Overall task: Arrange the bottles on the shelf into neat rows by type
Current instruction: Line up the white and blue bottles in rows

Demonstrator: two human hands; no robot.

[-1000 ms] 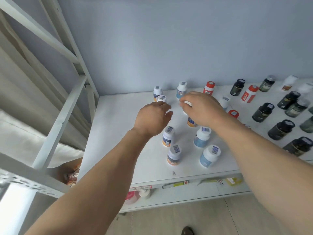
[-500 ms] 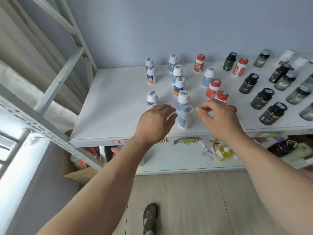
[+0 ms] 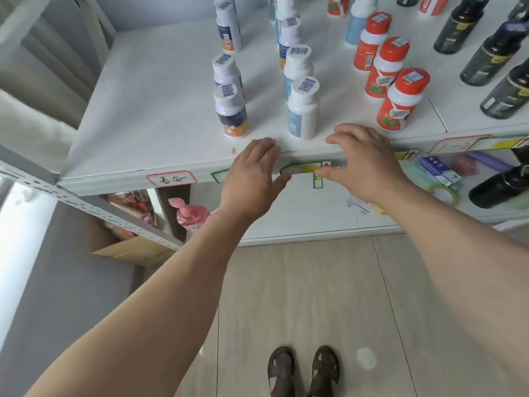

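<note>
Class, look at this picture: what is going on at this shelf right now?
A person stands at a white shelf sorting bottles into rows by type. Both hands are open and hold nothing: the left hand and the right hand hover at the shelf's front edge. The rows run back from that edge: white-capped bottles with dark and orange labels, white bottles with pale blue labels, red-capped bottles, and dark bottles on the right.

I see the back-row bottles (image 3: pixel 337 4) cut off by the top edge; dark bottles (image 3: pixel 506 90) clipped at right; label print too blurred to read
</note>
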